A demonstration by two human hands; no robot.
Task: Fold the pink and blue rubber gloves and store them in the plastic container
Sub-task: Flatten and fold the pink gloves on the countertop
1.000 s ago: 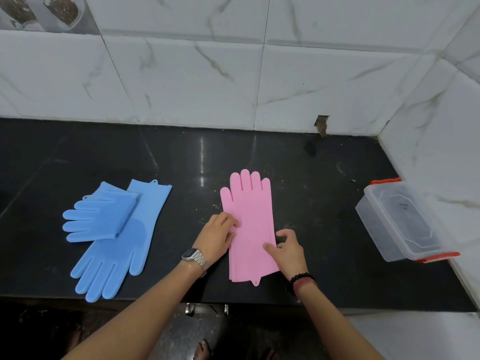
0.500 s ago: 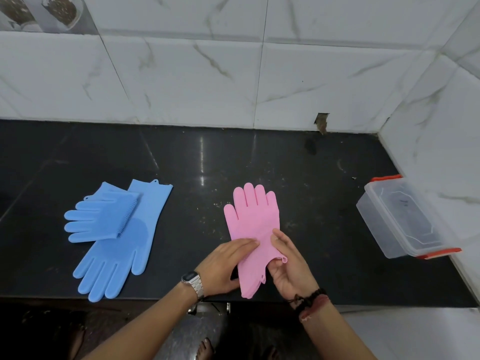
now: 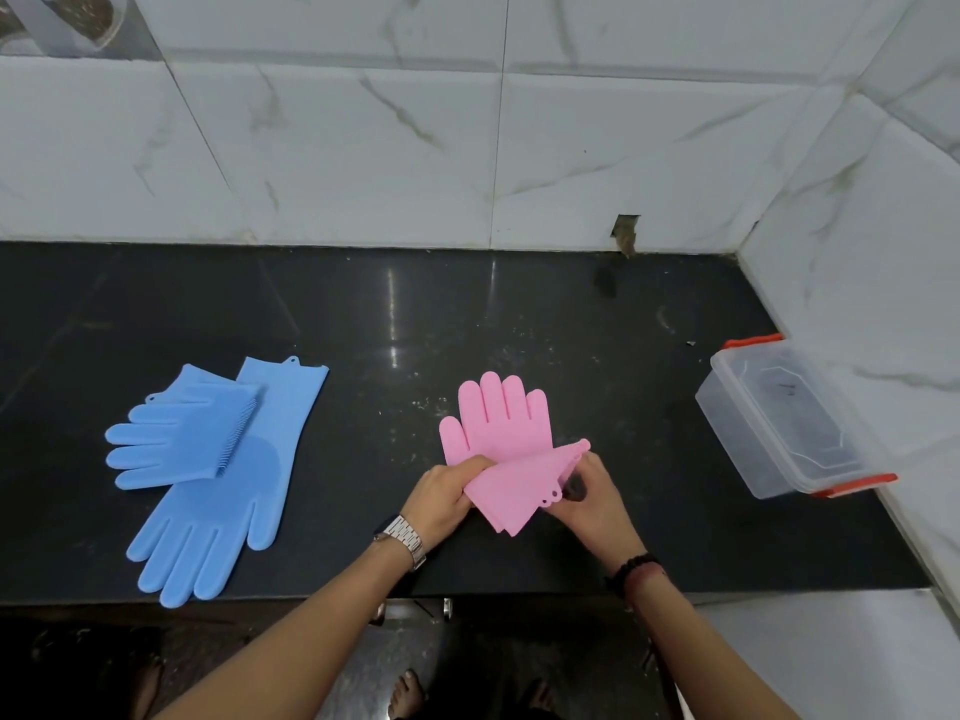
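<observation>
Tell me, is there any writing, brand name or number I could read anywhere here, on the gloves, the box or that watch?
None can be read.
Pink gloves: plain, no print.
Blue gloves: plain, no print.
Plastic container: a small dark mark on its clear lid, too small to read.
Wristwatch: its face is turned away.

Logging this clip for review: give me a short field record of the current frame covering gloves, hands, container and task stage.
pink gloves: stacked on the counter, cuff end lifted and folding toward the fingers
left hand: gripping the fold's left edge
right hand: pinching the cuff
blue gloves: two, one lying flat, one folded and lying on it
plastic container: at right, by the wall, no gloves inside
counter: black, glossy
stage: pink fold under way
</observation>
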